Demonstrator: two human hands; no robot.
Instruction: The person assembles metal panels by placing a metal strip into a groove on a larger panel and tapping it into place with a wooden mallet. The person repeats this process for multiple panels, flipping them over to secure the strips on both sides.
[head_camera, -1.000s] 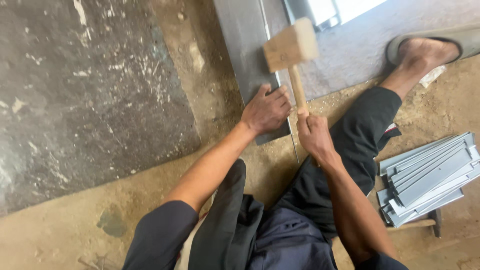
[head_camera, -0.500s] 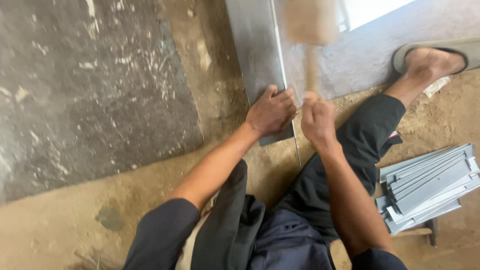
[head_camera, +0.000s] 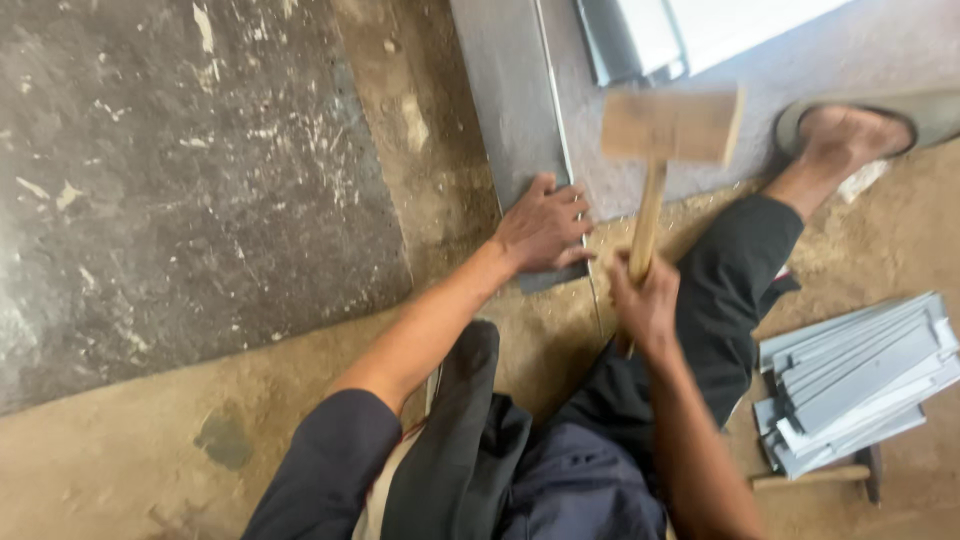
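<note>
Mallet over a grey metal strip on the floor

Mallet (head_camera: 668, 125): wooden, block head, pale handle. Head is blurred and sits above the far part of the work, over the grey sheet beside the strip's long edge. Handle runs down toward the person.

Right hand (head_camera: 645, 300): fingers wrapped tight around the lower end of the handle, fist closed on it.

Left hand (head_camera: 543, 228): palm down, fingers spread flat on the near end of the metal strip (head_camera: 510, 100), pressing on it. Fingertips reach the strip's right edge, just beside the handle.

Strip: long, narrow, grey, lying on the ground and running away from the person toward the top of the view. Its right edge lies against a wider grey sheet (head_camera: 760, 60).

Around: person sits on a dusty floor (head_camera: 120, 460), dark trousers, right leg stretched out, foot in a sandal (head_camera: 850, 130) resting near the sheet. Large dark slab (head_camera: 180, 180) to the left, well apart from the hands. Stack of cut grey metal pieces (head_camera: 860, 385) to the right of the leg, with a small hammer (head_camera: 820, 477) lying just beside it.
</note>
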